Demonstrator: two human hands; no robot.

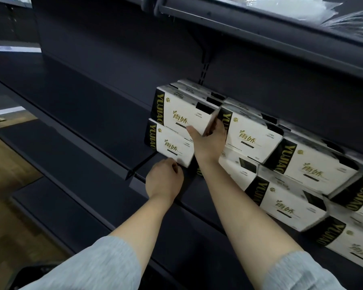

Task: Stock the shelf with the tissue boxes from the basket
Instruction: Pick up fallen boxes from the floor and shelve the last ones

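The right hand grips the top box at its right end, long axis along the shelf; the left hand, fingers curled, touches the lower box.

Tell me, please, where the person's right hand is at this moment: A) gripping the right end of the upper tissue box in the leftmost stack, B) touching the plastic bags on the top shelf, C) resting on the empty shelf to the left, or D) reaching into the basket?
A: the right hand wraps the right end of the upper tissue box.

Clear plastic wrap, wooden floor
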